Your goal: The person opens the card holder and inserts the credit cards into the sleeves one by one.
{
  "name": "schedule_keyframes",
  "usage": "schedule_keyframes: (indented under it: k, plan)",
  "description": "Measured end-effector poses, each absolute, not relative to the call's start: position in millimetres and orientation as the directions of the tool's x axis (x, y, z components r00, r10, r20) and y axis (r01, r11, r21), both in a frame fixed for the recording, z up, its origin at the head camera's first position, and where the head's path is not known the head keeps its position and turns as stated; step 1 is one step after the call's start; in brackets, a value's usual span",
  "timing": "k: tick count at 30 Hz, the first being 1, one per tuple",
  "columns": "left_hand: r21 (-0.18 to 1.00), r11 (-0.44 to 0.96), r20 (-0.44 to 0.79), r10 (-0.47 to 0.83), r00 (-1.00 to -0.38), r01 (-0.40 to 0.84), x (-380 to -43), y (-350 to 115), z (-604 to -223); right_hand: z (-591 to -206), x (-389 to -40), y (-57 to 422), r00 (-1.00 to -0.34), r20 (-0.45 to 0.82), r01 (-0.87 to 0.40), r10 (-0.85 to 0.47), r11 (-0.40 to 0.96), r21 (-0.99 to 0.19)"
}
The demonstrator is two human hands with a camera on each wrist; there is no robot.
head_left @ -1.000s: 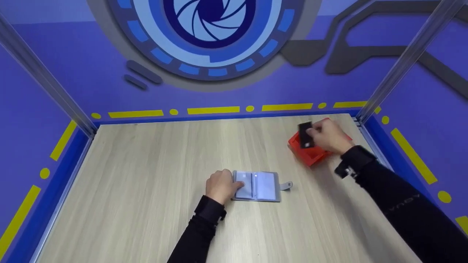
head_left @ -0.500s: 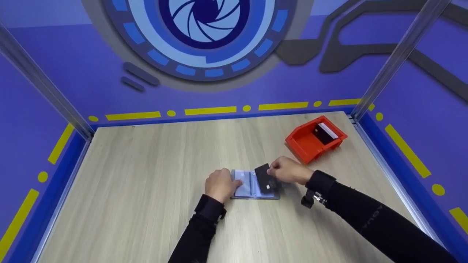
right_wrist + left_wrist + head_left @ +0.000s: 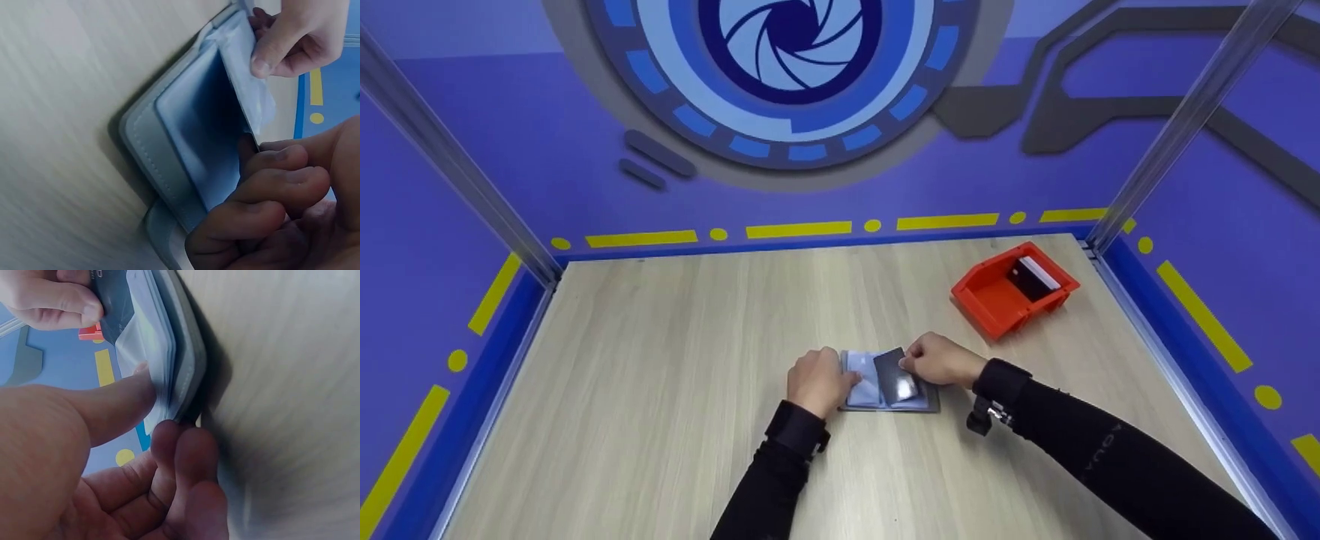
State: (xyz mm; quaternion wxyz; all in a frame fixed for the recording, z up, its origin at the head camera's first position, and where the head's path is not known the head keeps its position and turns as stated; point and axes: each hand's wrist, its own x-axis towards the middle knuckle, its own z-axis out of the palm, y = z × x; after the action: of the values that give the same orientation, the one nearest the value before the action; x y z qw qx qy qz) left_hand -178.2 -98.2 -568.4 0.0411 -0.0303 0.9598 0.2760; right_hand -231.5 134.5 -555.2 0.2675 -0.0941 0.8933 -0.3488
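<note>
A grey card holder (image 3: 931,399) with clear plastic sleeves lies spread on the table. At its left edge my left hand (image 3: 814,381) pinches the cover and sleeves, the thumb on top and fingertips at the edge, as the left wrist view shows. Over the right-hand pages my right hand (image 3: 941,360) pinches a black card (image 3: 894,373) by its right edge, tilted. In the right wrist view the card is seen nearly edge-on, and the holder's stitched cover (image 3: 147,152) lies below the right hand's fingers. Whether the card's lower end is inside a sleeve, I cannot tell.
An orange-red open-front bin (image 3: 997,300) stands at the back right, with black and white cards (image 3: 1033,277) leaning inside. The holder's closing strap (image 3: 160,230) sticks out beside the right hand. Blue-purple walls (image 3: 810,202) and metal posts (image 3: 1185,135) bound the wooden table (image 3: 675,360).
My right hand has brought the black card from the bin leftward and down onto the card holder, then slightly farther left. My left hand has kept its grip on the holder.
</note>
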Motion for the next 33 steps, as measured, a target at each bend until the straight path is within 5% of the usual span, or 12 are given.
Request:
schedule_keyframes:
  k: [18, 33]
  plan:
    - [0.492, 0.869, -0.052, -0.022, -0.998, -0.045, -179, -95, -566, -555, -237, 116, -0.882, -0.345, -0.055, -0.321, 0.797, -0.601]
    - [0.467, 0.883, -0.047, -0.022, -0.999, -0.041, -177, -95, -567, -560, -230, 99, -0.845, -0.415, -0.056, -0.338, 0.827, -0.56]
